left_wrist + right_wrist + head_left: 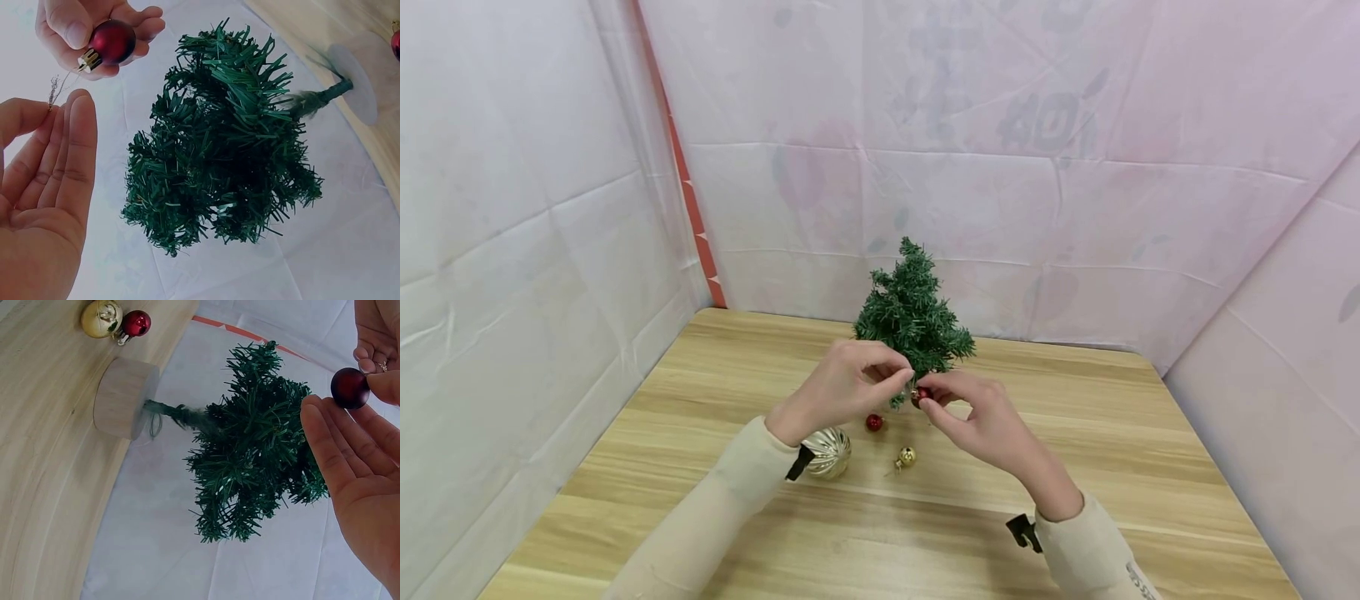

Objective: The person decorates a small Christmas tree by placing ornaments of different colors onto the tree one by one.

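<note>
A small dark red Christmas bauble (116, 42) with a gold cap is held between the thumb and fingers of my right hand (988, 417). Thumb and index finger of my left hand (846, 387) pinch the thin hanging string (61, 89) tied to that cap. Both hands are raised in front of a small green artificial Christmas tree (913, 308), which stands upright on a round wooden base (125, 398). In the right wrist view the bauble shows between the right thumb and fingers, with part of the left hand behind it.
On the wooden table (1075, 433), a second red bauble (874, 422) and a small gold bauble (907, 456) lie in front of the tree. A larger ribbed gold ball (829, 452) is beside my left wrist. White printed cloth (962, 200) hangs behind the table.
</note>
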### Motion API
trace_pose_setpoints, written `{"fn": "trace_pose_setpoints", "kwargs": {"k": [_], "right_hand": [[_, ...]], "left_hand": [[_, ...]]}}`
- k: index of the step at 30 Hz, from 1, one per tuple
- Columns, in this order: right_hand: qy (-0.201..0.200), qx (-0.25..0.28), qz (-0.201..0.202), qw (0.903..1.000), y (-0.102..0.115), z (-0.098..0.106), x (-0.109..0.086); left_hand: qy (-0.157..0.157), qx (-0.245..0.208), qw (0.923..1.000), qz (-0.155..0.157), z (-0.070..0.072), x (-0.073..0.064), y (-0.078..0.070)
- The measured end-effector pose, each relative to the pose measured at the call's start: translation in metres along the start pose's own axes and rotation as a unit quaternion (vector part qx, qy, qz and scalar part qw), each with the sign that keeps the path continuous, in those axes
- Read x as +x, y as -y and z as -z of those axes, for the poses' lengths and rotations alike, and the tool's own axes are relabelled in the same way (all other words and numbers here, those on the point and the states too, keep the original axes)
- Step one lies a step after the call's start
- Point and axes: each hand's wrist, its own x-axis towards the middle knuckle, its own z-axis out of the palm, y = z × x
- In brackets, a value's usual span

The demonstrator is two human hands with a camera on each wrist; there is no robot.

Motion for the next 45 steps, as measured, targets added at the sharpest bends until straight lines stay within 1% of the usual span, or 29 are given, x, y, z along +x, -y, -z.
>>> {"fn": "trace_pose_setpoints", "kwargs": {"k": [4,12,15,19,24,32,40,45], "right_hand": [[-0.003,-0.002,0.006,1.0000,0.001,0.000,0.000],[-0.024,-0.023,0.034,0.9989,0.000,-0.002,0.002],[-0.030,-0.019,0.040,0.9986,0.002,-0.002,0.005],[-0.042,-0.011,0.061,0.9972,0.004,-0.002,0.009],[-0.063,-0.014,0.090,0.9938,0.006,-0.001,0.015],[-0.071,-0.023,0.093,0.9929,0.008,-0.001,0.018],[-0.087,-0.018,0.118,0.9890,0.011,0.000,0.021],[-0.086,-0.008,0.122,0.9887,0.013,0.000,0.022]], "left_hand": [[0.003,0.001,1.0000,0.000,0.000,0.000,0.000],[0.006,0.012,0.9999,-0.005,0.000,-0.001,0.000],[0.008,0.009,0.9999,-0.006,0.000,-0.002,-0.001],[0.013,0.009,0.9998,-0.011,0.000,-0.003,-0.002],[0.018,0.007,0.9997,-0.015,-0.001,-0.003,-0.002],[0.020,0.009,0.9996,-0.016,-0.001,-0.004,-0.004],[0.023,0.026,0.9992,-0.018,0.000,-0.005,-0.003],[0.023,0.028,0.9991,-0.023,0.000,-0.005,-0.004]]}}
